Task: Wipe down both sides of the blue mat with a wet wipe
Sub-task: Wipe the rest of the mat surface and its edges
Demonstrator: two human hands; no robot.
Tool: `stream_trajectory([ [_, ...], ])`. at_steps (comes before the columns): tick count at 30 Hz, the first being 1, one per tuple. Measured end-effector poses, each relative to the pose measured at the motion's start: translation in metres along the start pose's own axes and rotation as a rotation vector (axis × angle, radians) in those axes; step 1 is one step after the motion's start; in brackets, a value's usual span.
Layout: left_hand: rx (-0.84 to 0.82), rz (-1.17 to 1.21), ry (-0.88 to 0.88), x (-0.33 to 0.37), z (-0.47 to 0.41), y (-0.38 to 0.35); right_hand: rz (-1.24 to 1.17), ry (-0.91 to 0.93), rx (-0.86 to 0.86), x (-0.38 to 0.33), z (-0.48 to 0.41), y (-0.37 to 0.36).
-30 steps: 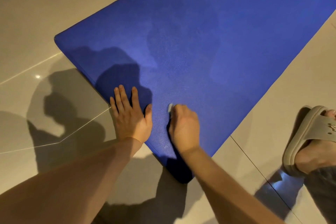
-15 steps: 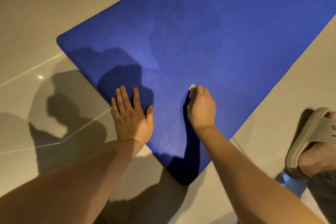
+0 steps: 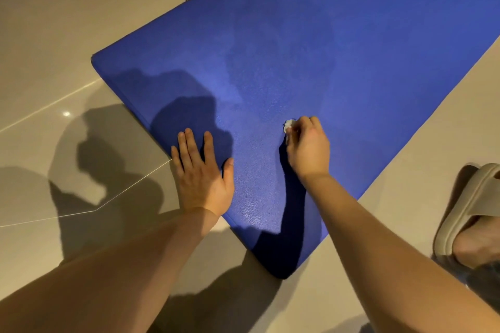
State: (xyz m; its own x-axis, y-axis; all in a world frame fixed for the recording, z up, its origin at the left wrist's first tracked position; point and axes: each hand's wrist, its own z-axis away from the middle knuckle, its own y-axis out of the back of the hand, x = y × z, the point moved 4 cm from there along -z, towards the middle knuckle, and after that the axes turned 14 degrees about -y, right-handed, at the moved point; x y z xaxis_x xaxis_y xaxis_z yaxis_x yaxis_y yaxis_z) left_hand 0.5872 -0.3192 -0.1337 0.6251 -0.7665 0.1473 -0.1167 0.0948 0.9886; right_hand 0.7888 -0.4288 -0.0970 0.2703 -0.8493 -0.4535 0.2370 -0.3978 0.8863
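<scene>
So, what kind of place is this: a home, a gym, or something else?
Probably a room in a home, though I cannot be sure: a glossy beige tiled floor, a blue mat spread directly on it, and a beige slipper on a foot.

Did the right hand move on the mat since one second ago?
Yes. The right hand, holding the wet wipe, slid up the blue mat, away from its near corner; the left hand stayed put.

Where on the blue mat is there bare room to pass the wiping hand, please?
Free: the broad blue mat beyond the right hand and its wet wipe, and the strip between both hands. Crowded: the near left edge, where the left hand presses flat; a slipper stands on the floor at right.
</scene>
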Motion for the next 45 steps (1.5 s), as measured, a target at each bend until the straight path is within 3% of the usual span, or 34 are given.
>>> stream_trajectory([
  [4, 0.002, 0.005, -0.002, -0.001, 0.001, 0.0, -0.098, 0.001, -0.082, -0.022, 0.052, -0.02],
  [8, -0.001, 0.021, 0.0, -0.003, 0.0, -0.004, -0.028, 0.261, -0.177, -0.031, 0.115, -0.029],
  [10, -0.002, 0.03, 0.0, -0.004, 0.0, -0.004, 0.047, 0.465, -0.217, -0.029, 0.113, -0.027],
  [12, 0.0, 0.032, 0.003, -0.003, 0.0, -0.003, 0.132, 0.532, -0.195, -0.023, 0.086, -0.022],
  [17, -0.014, 0.027, 0.008, -0.002, 0.0, -0.002, 0.052, -0.089, 0.038, 0.002, 0.002, -0.001],
  [19, -0.013, 0.028, 0.012, -0.003, 0.001, -0.003, 0.019, -0.12, 0.055, -0.009, 0.019, -0.008],
  [24, -0.02, 0.034, 0.012, -0.003, 0.0, -0.006, 0.056, 0.346, -0.185, -0.035, 0.121, -0.033],
  [26, -0.021, 0.039, 0.012, -0.004, 0.001, -0.006, 0.097, 0.542, -0.193, -0.032, 0.111, -0.031],
  [28, -0.016, 0.042, 0.011, -0.004, 0.001, -0.006, 0.171, 0.61, -0.171, -0.031, 0.082, -0.029],
  [30, -0.014, 0.039, 0.014, -0.004, 0.001, -0.005, 0.186, 0.454, -0.078, -0.029, 0.037, -0.021],
  [34, -0.024, 0.036, 0.021, -0.002, 0.0, -0.004, 0.104, -0.072, 0.048, -0.007, -0.044, 0.0],
  [36, -0.021, 0.042, 0.021, -0.003, 0.0, -0.003, 0.081, -0.104, 0.097, -0.015, -0.038, 0.0],
  [38, -0.015, 0.045, 0.014, -0.002, 0.001, -0.003, 0.055, 0.058, 0.085, -0.03, 0.001, -0.011],
  [41, -0.005, 0.051, 0.002, -0.002, 0.0, -0.002, 0.064, 0.369, -0.119, -0.039, 0.07, -0.027],
  [45, 0.0, 0.064, 0.001, -0.002, 0.0, -0.002, 0.206, 0.711, -0.15, -0.034, 0.048, -0.028],
])
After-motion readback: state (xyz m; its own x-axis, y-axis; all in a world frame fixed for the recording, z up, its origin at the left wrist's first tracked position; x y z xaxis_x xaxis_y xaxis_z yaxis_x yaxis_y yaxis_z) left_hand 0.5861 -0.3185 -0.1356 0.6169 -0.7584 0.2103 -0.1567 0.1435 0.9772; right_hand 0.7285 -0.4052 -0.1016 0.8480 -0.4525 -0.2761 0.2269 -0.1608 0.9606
